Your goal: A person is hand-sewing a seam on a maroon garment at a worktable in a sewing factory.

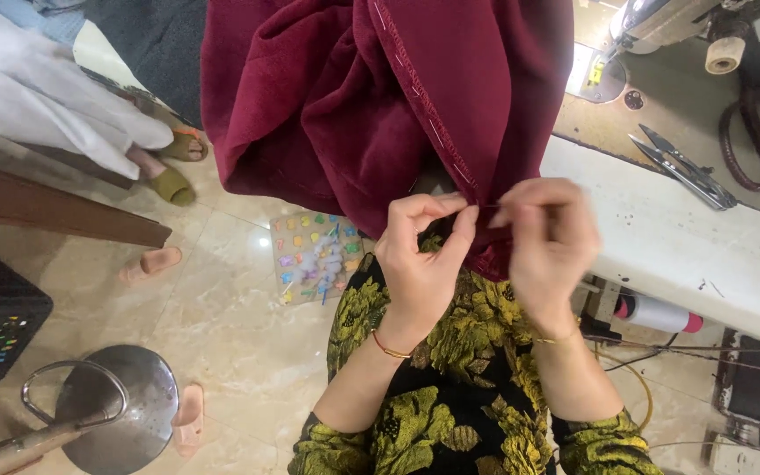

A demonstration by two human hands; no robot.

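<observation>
Where hands [485,242] pinch: plush maroon velvet [354,97].

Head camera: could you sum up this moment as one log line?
left hand: pinching red cloth edge | right hand: pinching same edge | scissors: on table

Scissors [683,167] are lying near the sewing table's [661,237] front edge; 3 sandals and a button card [317,257] are resting on the floor [230,317].

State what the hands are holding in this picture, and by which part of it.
Both hands, left and right, pinch the dark red velvet cloth at its stitched seam edge, near the lower end. Whether a needle is held cannot be told.
</observation>
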